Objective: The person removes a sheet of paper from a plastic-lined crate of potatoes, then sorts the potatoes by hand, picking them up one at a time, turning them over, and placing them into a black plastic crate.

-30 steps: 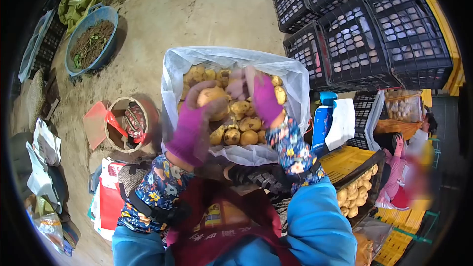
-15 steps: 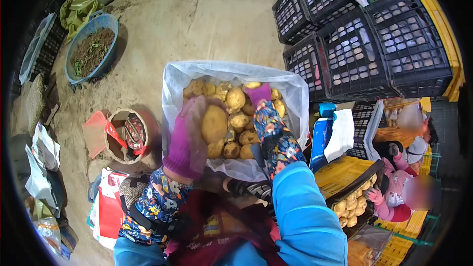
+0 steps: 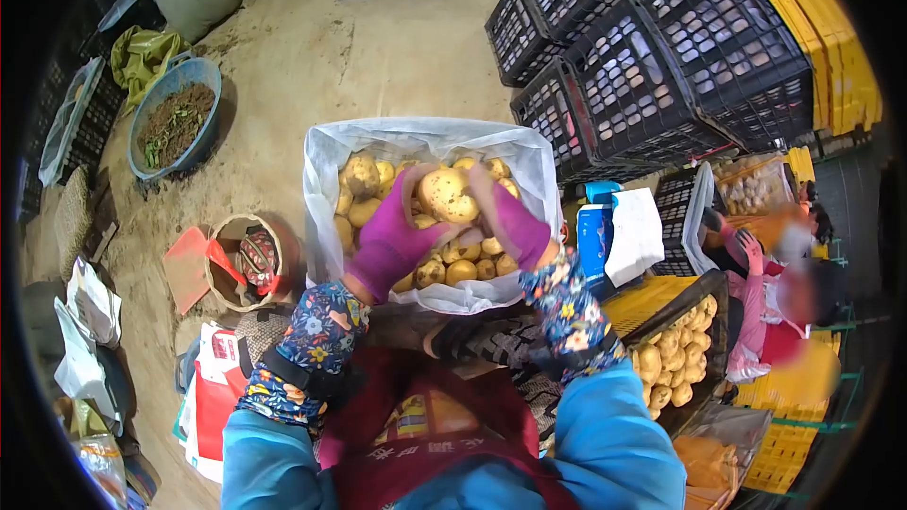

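A large yellow potato (image 3: 448, 195) with brown blotches is raised over the lined crate, between my two hands. My left hand (image 3: 397, 231), in a purple glove, grips its left side with thumb and fingers curled around it. From the right, my right hand (image 3: 513, 219), gloved alike, closes against the potato's other side. Under them, a white plastic liner (image 3: 331, 146) covers the crate's walls. Many loose potatoes (image 3: 461, 271) lie inside it, some with dark soil spots.
Black crates (image 3: 628, 76) stand stacked at upper right. A crate of potatoes (image 3: 675, 354) stands to my right, with a co-worker (image 3: 756, 293) beyond. On the left are a blue basin (image 3: 210, 85) of soil, a round bin (image 3: 288, 269) and a red-white bag (image 3: 213, 397).
My left hand has moved from the crate's left side toward its middle. The right hand has come up from the potatoes to meet it at the raised potato. The camera view has shifted.
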The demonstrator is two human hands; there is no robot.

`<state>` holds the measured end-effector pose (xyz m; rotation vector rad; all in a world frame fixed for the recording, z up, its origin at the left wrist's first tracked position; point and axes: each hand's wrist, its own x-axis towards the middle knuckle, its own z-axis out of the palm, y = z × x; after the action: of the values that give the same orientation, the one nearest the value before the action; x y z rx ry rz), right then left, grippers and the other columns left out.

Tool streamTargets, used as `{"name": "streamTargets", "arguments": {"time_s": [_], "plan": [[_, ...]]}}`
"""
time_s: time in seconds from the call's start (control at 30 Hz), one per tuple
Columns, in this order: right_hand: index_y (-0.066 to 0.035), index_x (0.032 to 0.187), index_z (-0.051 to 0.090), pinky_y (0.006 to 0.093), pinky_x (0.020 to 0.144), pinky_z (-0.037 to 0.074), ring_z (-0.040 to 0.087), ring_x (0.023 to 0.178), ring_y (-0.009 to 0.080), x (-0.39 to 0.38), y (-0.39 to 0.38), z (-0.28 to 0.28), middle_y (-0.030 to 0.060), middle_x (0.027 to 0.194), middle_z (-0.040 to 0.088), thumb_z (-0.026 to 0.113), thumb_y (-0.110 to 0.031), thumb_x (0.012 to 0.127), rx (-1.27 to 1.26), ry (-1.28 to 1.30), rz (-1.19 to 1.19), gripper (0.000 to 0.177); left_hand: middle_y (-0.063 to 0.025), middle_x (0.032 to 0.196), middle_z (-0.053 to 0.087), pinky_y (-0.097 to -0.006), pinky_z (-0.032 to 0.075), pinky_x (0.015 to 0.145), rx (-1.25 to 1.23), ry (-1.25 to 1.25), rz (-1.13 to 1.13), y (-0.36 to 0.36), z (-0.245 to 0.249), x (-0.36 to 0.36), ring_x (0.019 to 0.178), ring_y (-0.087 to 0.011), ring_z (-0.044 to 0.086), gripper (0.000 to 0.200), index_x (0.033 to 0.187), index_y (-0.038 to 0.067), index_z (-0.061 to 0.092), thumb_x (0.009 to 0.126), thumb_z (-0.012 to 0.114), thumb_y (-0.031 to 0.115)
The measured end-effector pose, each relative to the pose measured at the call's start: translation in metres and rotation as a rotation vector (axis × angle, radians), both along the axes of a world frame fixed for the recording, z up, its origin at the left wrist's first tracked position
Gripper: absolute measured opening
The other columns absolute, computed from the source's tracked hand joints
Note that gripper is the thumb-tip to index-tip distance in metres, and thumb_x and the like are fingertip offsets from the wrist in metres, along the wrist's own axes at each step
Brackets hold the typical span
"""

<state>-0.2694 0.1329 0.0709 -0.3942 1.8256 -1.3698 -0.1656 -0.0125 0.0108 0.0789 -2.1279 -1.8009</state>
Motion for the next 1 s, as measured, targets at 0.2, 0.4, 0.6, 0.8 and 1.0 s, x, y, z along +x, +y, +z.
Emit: {"name": "streamTargets", "arguments": {"time_s": [0.2, 0.4, 0.6, 0.8, 1.0], "plan": [[-0.002, 0.118, 0.062, 0.0280, 0.050, 0.048, 0.065, 0.066, 0.0144, -0.004, 0.014, -0.049, 0.0118, 0.083, 0.068, 0.053, -0.036, 0.099, -0.039, 1.050, 0.031, 0.040, -0.0110, 0.133, 0.055, -0.0348, 0.043, 0.105, 0.016, 0.002, -0.092, -0.004, 0.010, 0.012, 0.125, -0.0218, 0.053, 0.071, 0.141, 0.006, 0.045, 0.079, 0.079, 0.014], [0.000, 0.105, 0.065, 0.0307, 0.052, 0.048, 0.060, 0.056, 0.0159, 0.004, 0.013, -0.008, 0.0068, 0.074, 0.066, 0.047, -0.036, 0.103, 0.010, 0.204, -0.085, 0.041, -0.0110, 0.120, 0.063, -0.0327, 0.047, 0.099, 0.546, -0.205, -0.287, -0.010, 0.055, 0.023, 0.108, -0.0197, 0.061, 0.043, 0.134, 0.000, 0.051, 0.102, 0.051, 0.029], [0.001, 0.109, 0.067, 0.0404, 0.078, 0.049, 0.064, 0.087, 0.0333, 0.001, 0.006, -0.055, 0.0180, 0.093, 0.068, 0.056, -0.023, 0.098, -0.011, 0.682, -0.293, 0.028, -0.0107, 0.113, 0.065, -0.0314, 0.047, 0.096, 0.590, -0.252, -0.326, -0.018, 0.038, 0.028, 0.104, -0.0177, 0.062, 0.050, 0.124, -0.005, 0.056, 0.107, 0.032, 0.037], [0.001, 0.121, 0.059, 0.0345, 0.094, 0.046, 0.059, 0.109, 0.0261, -0.004, 0.001, -0.029, 0.0158, 0.114, 0.063, 0.062, -0.022, 0.096, -0.201, 0.688, -0.134, 0.035, -0.0092, 0.112, 0.065, -0.0300, 0.047, 0.094, 0.334, -0.115, -0.231, -0.019, 0.040, 0.023, 0.103, -0.0152, 0.061, 0.045, 0.122, -0.004, 0.057, 0.107, 0.036, 0.033], [-0.002, 0.134, 0.046, 0.0335, 0.107, 0.038, 0.046, 0.127, 0.0222, 0.017, -0.001, -0.014, 0.0122, 0.131, 0.049, 0.073, -0.011, 0.079, -0.353, 0.624, -0.010, 0.062, -0.0062, 0.114, 0.063, -0.0284, 0.047, 0.091, 0.526, -0.245, -0.200, -0.014, 0.035, 0.017, 0.105, -0.0121, 0.058, 0.037, 0.124, -0.001, 0.057, 0.105, 0.045, 0.029]]}}
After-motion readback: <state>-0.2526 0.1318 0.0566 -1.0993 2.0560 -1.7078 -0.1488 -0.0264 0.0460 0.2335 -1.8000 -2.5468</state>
